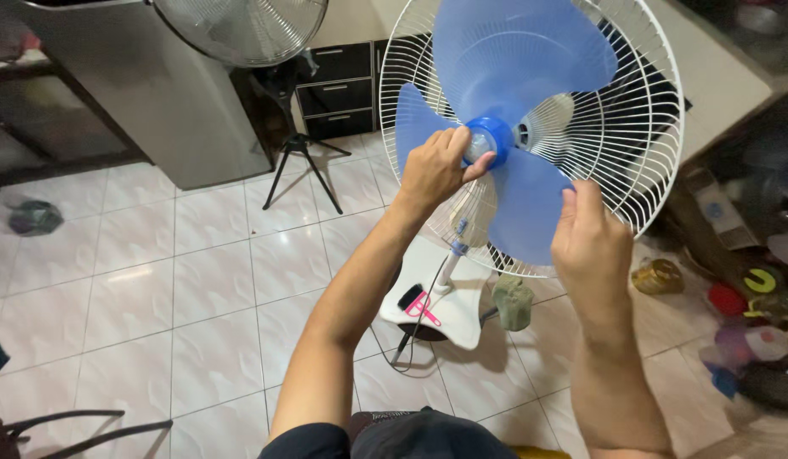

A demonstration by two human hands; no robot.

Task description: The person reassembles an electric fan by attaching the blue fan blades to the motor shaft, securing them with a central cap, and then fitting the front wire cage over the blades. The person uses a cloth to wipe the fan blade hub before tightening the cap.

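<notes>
Right now, seen from the head camera, the person is standing over a pedestal fan whose rear grille (640, 127) is facing up towards them with the front guard off; the blue blade (513, 59) is sitting exposed on the shaft in the middle of that white wire cage; the left hand (434, 170) is reaching in from below and to the left, its fingers curling closed around the blue hub cap (491, 136) at the blade's centre, thumb on the near side and fingertips wrapping the cap's rim, so it is gripping rather than just resting; the right hand (591, 242) is lying lower and to the right, its fingers half closed and pinching the edge of the lowest blade lobe (525, 208), steadying it; the left hand is therefore the one at the axis, while the right is out towards the blade's tip; the shaft's axis is pointing roughly out of the grille towards the camera, so the cap is lying straight ahead of the left palm; beneath them the fan's white base (445, 310) is resting on the tiled floor (156, 280), with a dark cable trailing off it and a greenish rag (514, 302) just beside it; a second fan (241, 30) on a black tripod is standing well apart at the back.
</notes>
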